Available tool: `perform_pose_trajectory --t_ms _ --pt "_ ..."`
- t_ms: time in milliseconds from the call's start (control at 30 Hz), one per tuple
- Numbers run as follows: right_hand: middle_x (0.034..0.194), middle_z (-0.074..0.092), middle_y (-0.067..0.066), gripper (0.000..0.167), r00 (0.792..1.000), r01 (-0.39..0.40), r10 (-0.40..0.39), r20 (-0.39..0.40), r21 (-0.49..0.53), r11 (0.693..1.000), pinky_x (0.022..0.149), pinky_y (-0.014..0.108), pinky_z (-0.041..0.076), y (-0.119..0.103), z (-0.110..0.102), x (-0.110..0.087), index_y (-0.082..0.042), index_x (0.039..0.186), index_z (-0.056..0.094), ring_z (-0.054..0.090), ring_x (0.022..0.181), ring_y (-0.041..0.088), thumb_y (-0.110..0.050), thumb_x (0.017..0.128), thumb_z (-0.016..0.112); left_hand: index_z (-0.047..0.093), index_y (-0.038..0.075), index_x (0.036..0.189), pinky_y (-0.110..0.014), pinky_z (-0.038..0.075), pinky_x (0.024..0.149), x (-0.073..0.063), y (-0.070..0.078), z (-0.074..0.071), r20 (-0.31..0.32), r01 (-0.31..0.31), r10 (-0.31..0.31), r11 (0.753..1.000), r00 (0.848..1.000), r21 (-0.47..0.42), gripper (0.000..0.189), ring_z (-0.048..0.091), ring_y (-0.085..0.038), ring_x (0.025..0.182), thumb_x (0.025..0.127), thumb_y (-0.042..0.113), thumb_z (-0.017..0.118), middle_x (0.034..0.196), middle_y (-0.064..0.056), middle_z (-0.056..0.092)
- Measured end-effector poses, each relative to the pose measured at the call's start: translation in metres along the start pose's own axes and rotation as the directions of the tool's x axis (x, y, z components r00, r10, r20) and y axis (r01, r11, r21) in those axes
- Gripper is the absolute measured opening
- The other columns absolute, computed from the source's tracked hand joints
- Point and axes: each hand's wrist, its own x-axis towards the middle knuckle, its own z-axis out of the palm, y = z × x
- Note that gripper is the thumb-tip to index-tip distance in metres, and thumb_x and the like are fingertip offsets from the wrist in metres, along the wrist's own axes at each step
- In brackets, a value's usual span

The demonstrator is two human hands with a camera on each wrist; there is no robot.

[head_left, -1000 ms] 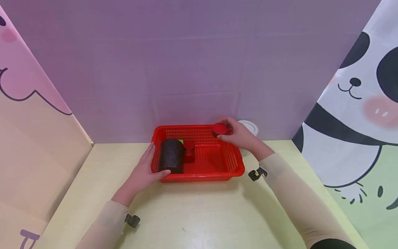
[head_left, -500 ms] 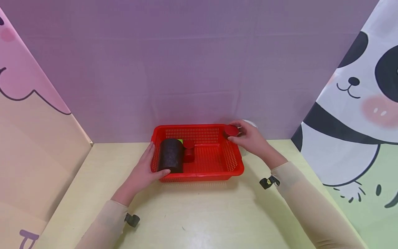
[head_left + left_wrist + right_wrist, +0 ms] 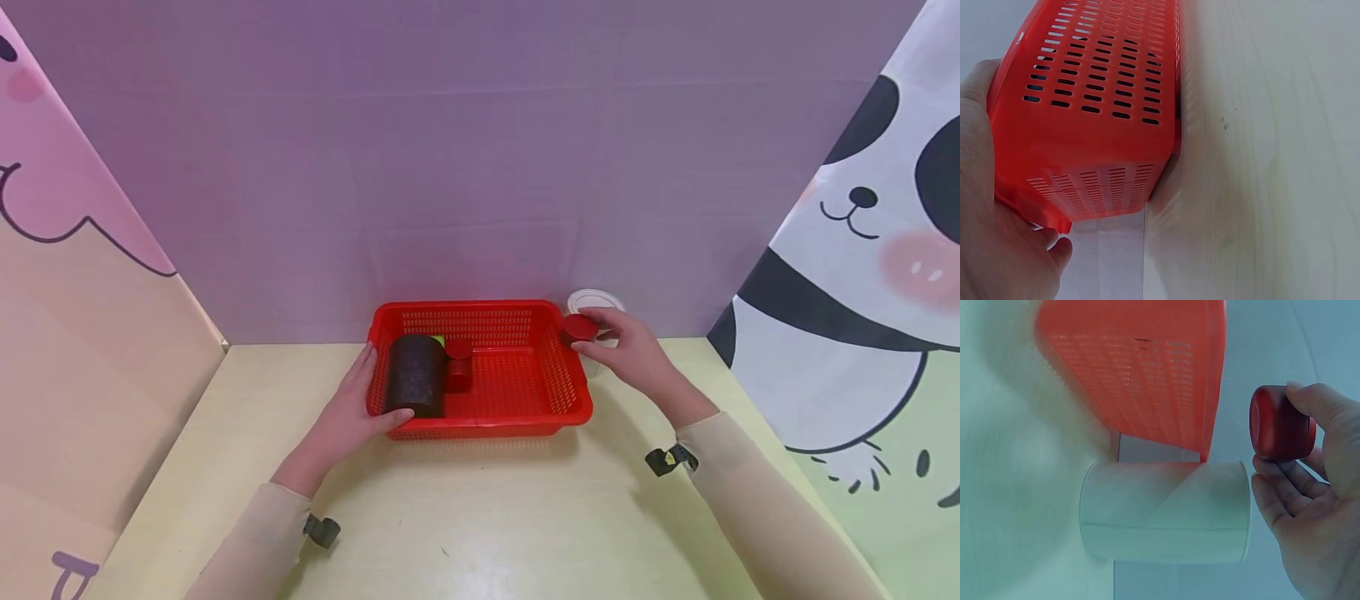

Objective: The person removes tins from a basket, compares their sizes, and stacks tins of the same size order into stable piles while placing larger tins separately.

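Jar (image 3: 580, 330): shifted towards 4 o'clock, seemingly clear of basket (image 3: 487, 424), near can (image 3: 1166, 512); your right hand (image 3: 628, 352) pinches it, your left hand (image 3: 341, 421) grips basket at 8 o'clock.

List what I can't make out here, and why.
Small lime-green object: head view, mostly hidden behind the large dark cylinder.
Red perforated plastic basket: left wrist view, cropped by top edge.
Right hand: right wrist view, cropped by right edge.
Dark specks on the pale wooden tabletop: left wrist view, too small to identify.
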Motion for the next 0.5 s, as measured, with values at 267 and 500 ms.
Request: perform_pose_trajectory --t_ms 267,500 --pt "0.132 0.073 0.016 0.061 0.997 -0.077 0.075 -0.034 -0.069 0.995 0.080 0.020 0.060 0.014 -0.007 -0.019 -0.006 0.154 0.064 0.070 0.115 0.038 -0.022 0.099 0.086 0.006 0.017 0.180 -0.066 0.045 0.120 0.001 0.001 0.001 0.004 -0.001 0.001 1.000 1.000 0.006 0.134 0.013 -0.036 0.170 0.085 0.061 0.090 0.186 -0.004 0.005" --pt "0.134 0.073 0.019 0.058 0.996 -0.063 0.060 -0.068 -0.054 0.997 0.082 0.011 0.056 0.022 -0.008 -0.028 -0.005 0.152 0.064 0.071 0.116 0.041 -0.021 0.100 0.086 0.006 0.016 0.180 -0.067 0.044 0.120 0.001 -0.002 0.001 -0.002 -0.007 0.007 1.000 1.000 0.014 0.134 0.013 -0.037 0.170 0.085 0.062 0.089 0.187 -0.005 0.005"
